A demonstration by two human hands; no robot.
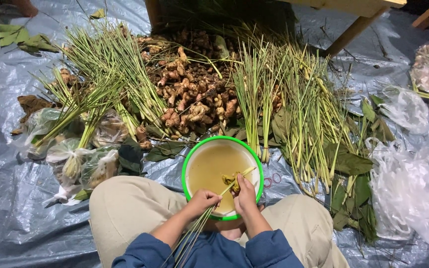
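I sit cross-legged on a blue-grey plastic sheet. My left hand (202,200) is closed around a thin bundle of lemongrass stalks (194,231) that runs down over my lap and up across the bowl. My right hand (245,192) grips the root end of the stalks together with small yellow root pieces (231,179), over a green-rimmed bowl (188,158) of murky yellowish water between my knees.
A heap of ginger-like roots (194,94) lies beyond the bowl. Lemongrass bundles (110,74) spread to the left and right (309,114), with green leaves (348,161). Filled plastic bags (75,159) sit at left, crumpled empty ones (403,188) at right. A wooden table leg (353,30) stands behind.
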